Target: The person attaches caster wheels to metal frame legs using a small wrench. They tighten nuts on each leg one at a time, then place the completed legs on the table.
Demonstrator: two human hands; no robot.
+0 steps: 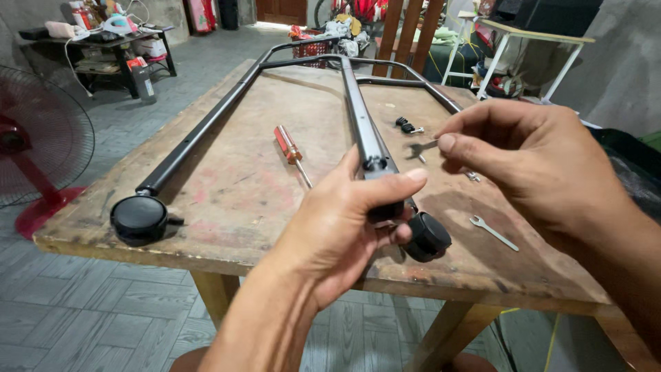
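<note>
Nearest of all came the left hand [344, 220], its forearm rising from the bottom edge, palm turned up and fingers curled around the lower end of a black metal tube [363, 131] that ran straight down the middle of a dark tubular frame [206, 131]. Its thumb lay flat across the top of the tube, just below a small bolt head, so that hand was closed firmly on the tube. A black plastic caster wheel [428, 236] hung from the tube's end, just beside the curled fingers and near the table's front edge. From the right side reached the right hand [530, 162], knuckles up, forefinger and thumb pinched together on a small silver flat wrench [421, 147] held just above the tube. Under both hands stretched a worn, scuffed wooden table [241, 193]. A second black caster wheel [140, 218] sat at the frame's left corner, over the table's edge. A red-handled screwdriver [290, 150] lay between the two long tubes, a second small silver spanner [494, 233] lay right of the near caster, and a few small black fittings [405, 125] rested farther back. Off to the left stood a red floor fan [34, 151], and a low cluttered shelf [117, 52] stood against the far wall.
</note>
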